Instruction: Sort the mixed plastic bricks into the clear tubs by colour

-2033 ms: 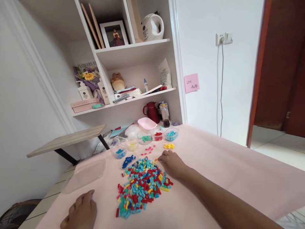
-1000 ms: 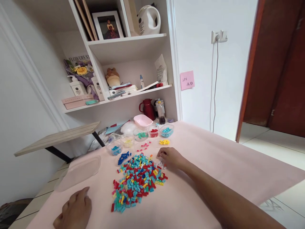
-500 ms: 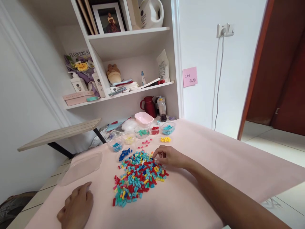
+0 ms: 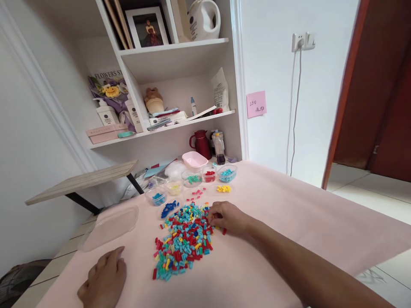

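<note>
A loose pile of small plastic building bricks (image 4: 184, 239), mostly light blue and red with some yellow, green and dark blue, lies on the pink table cover (image 4: 257, 265). My right hand (image 4: 226, 217) is at the pile's upper right edge, its fingers bent and pinched together among the bricks. What they hold, if anything, is hidden. A red brick (image 4: 224, 231) lies just below that hand. To the left, apart from the pile, my left hand (image 4: 104, 276) rests on the cover with loosely bent fingers and holds nothing.
Behind the pile stand clear tubs with bricks sorted by colour: dark blue (image 4: 169, 209), blue (image 4: 158, 198), green (image 4: 193, 179), red (image 4: 209, 176), light blue (image 4: 227, 174) and yellow (image 4: 224, 188). A pink basin (image 4: 195, 160) stands farther back. A clear lid (image 4: 111, 229) lies left.
My right hand has moved slightly down and its fingers have closed in. Yellow and red bricks at the pile's right edge no longer show there. My left hand stays in place.
</note>
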Action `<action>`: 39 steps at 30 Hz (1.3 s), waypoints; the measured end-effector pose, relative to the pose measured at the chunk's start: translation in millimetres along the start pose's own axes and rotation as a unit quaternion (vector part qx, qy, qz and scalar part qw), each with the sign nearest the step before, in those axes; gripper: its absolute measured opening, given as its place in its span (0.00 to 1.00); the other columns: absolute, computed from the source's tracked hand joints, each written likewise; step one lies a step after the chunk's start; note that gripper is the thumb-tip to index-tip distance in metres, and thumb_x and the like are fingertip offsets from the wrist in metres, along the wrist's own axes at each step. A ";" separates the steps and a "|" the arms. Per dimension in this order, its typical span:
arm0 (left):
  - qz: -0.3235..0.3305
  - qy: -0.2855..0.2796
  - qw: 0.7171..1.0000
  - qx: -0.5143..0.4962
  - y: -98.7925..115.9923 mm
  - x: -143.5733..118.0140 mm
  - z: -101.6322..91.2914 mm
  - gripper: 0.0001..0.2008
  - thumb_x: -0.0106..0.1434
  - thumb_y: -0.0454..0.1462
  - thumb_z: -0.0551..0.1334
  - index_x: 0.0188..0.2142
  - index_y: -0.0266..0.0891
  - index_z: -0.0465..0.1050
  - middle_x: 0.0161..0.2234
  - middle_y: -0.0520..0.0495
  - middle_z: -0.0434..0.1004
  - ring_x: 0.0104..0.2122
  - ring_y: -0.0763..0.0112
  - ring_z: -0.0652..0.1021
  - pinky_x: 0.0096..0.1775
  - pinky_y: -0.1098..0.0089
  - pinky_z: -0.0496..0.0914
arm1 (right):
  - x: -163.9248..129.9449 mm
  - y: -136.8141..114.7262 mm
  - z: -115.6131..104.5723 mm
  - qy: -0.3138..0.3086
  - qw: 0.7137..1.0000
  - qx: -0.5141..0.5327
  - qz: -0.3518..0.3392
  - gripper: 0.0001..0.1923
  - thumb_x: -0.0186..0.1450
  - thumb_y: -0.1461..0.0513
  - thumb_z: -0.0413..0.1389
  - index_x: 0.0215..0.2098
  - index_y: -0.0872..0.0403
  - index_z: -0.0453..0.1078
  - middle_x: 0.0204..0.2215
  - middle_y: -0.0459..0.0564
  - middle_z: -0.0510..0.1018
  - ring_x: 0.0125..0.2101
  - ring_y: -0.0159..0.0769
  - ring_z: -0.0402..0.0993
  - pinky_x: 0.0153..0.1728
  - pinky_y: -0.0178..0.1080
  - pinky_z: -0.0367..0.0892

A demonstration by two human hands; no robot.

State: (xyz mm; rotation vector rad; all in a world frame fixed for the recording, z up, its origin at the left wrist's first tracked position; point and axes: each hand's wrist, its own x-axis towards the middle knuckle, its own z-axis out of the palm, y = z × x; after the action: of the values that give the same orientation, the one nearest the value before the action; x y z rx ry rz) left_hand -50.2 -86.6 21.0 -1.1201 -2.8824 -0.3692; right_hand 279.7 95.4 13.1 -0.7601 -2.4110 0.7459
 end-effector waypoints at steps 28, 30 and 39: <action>0.062 0.014 0.998 0.000 -2.7 3.5 10.0 0.22 0.63 0.42 0.43 0.52 0.51 0.66 0.58 0.52 0.63 0.54 0.59 0.64 0.51 0.55 0.59 | 2.2 19.1 -7.9 0.063 0.956 -0.168 0.231 0.17 0.62 0.64 0.49 0.45 0.44 0.73 0.42 0.49 0.74 0.40 0.37 0.70 0.33 0.34 0.57; 0.061 0.014 0.998 -0.001 -2.8 3.5 9.5 0.22 0.64 0.42 0.42 0.52 0.51 0.66 0.57 0.52 0.64 0.54 0.58 0.65 0.51 0.55 0.59 | 3.5 18.7 -7.2 0.061 0.957 -0.167 0.229 0.16 0.62 0.64 0.50 0.44 0.44 0.73 0.42 0.49 0.75 0.41 0.38 0.69 0.33 0.34 0.56; 0.064 0.021 0.998 -0.007 -2.8 3.1 8.7 0.22 0.64 0.42 0.42 0.51 0.52 0.67 0.57 0.53 0.64 0.54 0.59 0.65 0.51 0.55 0.58 | 6.1 17.4 -6.7 0.060 0.969 -0.102 0.219 0.10 0.58 0.66 0.54 0.35 0.49 0.74 0.36 0.47 0.77 0.36 0.35 0.69 0.30 0.33 0.55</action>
State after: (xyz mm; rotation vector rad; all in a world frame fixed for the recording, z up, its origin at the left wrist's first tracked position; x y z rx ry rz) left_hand -53.8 -84.5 12.3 -1.2745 -2.7595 -0.4027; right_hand 285.4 113.6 8.9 -1.4092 -2.2544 0.5927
